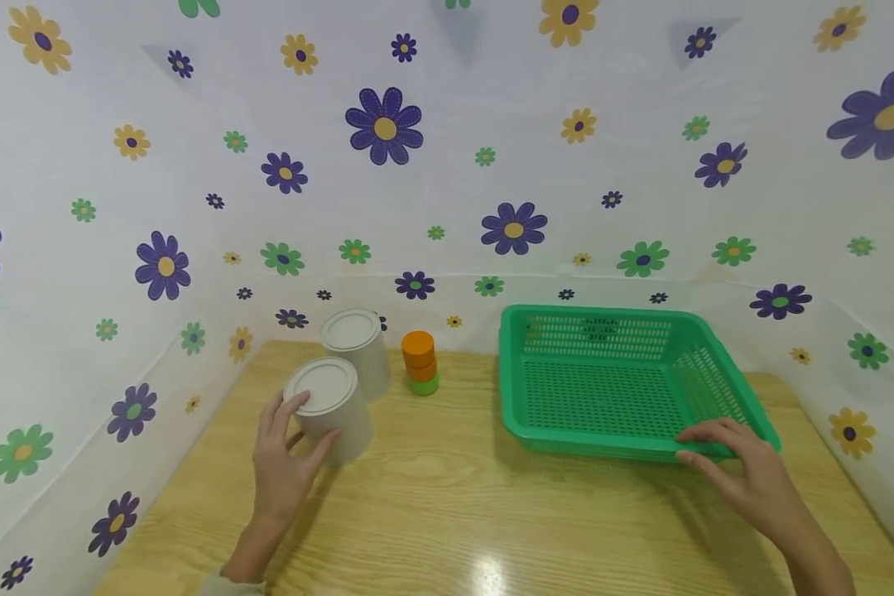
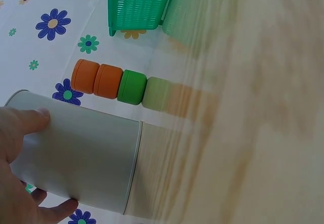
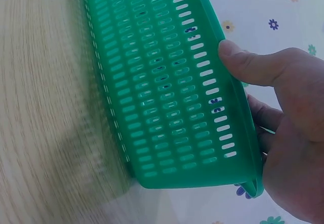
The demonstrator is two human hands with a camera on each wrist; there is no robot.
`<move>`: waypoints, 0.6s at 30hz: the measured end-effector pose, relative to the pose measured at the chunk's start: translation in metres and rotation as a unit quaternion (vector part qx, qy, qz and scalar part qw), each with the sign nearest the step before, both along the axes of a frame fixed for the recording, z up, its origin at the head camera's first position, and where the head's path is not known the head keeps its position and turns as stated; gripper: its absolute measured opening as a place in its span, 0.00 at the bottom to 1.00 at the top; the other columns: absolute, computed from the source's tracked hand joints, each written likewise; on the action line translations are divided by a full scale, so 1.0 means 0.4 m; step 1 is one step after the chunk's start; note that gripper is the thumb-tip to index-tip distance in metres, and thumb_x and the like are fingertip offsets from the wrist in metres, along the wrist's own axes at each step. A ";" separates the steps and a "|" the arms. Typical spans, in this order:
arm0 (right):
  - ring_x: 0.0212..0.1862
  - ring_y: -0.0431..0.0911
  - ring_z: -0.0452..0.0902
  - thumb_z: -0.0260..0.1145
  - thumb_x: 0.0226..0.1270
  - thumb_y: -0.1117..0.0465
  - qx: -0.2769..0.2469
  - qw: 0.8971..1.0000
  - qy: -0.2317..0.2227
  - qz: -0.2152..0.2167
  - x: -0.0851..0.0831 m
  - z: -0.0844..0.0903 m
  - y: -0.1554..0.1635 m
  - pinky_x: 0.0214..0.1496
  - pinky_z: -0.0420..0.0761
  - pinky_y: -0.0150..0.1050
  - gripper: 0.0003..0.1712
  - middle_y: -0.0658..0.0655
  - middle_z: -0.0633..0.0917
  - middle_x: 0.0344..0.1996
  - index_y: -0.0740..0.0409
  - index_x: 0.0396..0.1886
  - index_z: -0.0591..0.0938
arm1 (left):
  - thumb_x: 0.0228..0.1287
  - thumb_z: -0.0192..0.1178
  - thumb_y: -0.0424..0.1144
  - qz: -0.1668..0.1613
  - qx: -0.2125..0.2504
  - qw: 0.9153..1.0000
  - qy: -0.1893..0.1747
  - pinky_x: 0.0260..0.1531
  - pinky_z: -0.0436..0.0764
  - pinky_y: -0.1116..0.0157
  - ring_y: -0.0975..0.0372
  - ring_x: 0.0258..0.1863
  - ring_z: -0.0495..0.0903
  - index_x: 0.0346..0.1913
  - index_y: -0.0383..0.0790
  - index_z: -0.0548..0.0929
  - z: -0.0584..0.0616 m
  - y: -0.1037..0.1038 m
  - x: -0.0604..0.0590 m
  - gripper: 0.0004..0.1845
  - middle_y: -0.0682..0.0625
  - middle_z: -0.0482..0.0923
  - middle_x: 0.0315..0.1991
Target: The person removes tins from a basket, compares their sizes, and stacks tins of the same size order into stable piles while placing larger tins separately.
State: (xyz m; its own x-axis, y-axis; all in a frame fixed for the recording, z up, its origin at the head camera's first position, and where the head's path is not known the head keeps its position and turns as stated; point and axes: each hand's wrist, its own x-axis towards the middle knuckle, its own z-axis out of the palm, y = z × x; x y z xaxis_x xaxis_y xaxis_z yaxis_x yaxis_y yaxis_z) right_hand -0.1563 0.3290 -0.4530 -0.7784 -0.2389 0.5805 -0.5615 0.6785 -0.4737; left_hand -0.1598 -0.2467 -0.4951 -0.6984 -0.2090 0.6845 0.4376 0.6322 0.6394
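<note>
My left hand (image 1: 298, 430) grips a white lidded can (image 1: 329, 411) that stands on the wooden table (image 1: 454, 513), thumb on one side and fingers on the other. In the left wrist view the hand (image 2: 55, 158) wraps the can (image 2: 86, 158). My right hand (image 1: 696, 443) pinches the near right rim of a green slotted basket (image 1: 603, 377). The right wrist view shows the thumb (image 3: 248, 64) on top of the basket rim (image 3: 202, 36) and the other fingers below it. The basket holds nothing that I can see.
A second white can (image 1: 355, 348) stands just behind the held one. Right of it is a stack of two orange discs on a green disc (image 1: 420, 362). Flowered white sheets wall the table at the back and both sides.
</note>
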 end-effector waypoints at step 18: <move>0.45 0.31 0.76 0.77 0.59 0.68 0.063 0.997 -0.036 0.018 -0.037 0.034 0.008 0.45 0.73 0.23 0.17 0.49 0.85 0.42 0.53 0.48 0.86 | 0.69 0.64 0.32 -0.014 -0.035 0.998 -0.048 0.53 0.78 0.59 0.47 0.70 0.68 0.71 0.38 0.74 0.044 -0.088 -0.007 0.28 0.42 0.67 0.74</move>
State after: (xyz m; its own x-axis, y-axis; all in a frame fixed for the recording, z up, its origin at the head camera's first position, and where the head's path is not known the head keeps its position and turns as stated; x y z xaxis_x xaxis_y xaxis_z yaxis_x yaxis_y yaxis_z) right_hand -0.1709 0.3321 -0.4394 -0.8067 -0.3340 0.4874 -0.5537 0.7154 -0.4262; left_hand -0.1625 -0.2818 -0.4773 -0.7662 -0.1419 0.6267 0.3950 0.6652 0.6336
